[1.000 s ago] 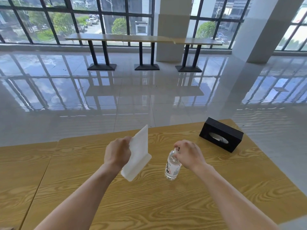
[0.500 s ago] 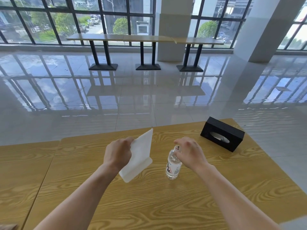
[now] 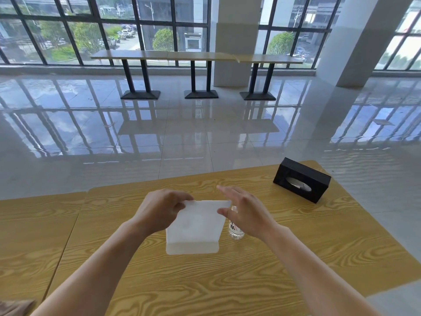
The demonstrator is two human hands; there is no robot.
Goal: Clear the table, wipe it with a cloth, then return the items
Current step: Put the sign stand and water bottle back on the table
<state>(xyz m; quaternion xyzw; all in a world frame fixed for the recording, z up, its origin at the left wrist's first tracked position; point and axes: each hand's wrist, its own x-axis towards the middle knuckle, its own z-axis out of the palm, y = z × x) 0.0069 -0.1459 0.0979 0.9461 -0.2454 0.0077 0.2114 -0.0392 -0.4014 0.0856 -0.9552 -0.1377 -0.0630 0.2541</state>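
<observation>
A folded white cloth (image 3: pixel 196 226) hangs over the middle of the wooden table (image 3: pixel 227 281), its lower edge resting on the top. My left hand (image 3: pixel 160 209) pinches its upper left corner. My right hand (image 3: pixel 245 212) is spread open at the cloth's upper right edge, thumb touching it. A small clear water bottle (image 3: pixel 235 229) stands upright just behind my right hand, mostly hidden by it. A black tissue box (image 3: pixel 301 180) lies at the table's far right corner.
A second wooden table (image 3: pixel 34 236) adjoins on the left. A brown object (image 3: pixel 13 307) shows at the bottom left corner. Beyond the table lies glossy tiled floor, with a row of long tables (image 3: pixel 196 56) by the windows and two pillars.
My right hand let go of the water bottle and moved left to the cloth. My left hand swung the cloth flat toward the centre, now facing me.
</observation>
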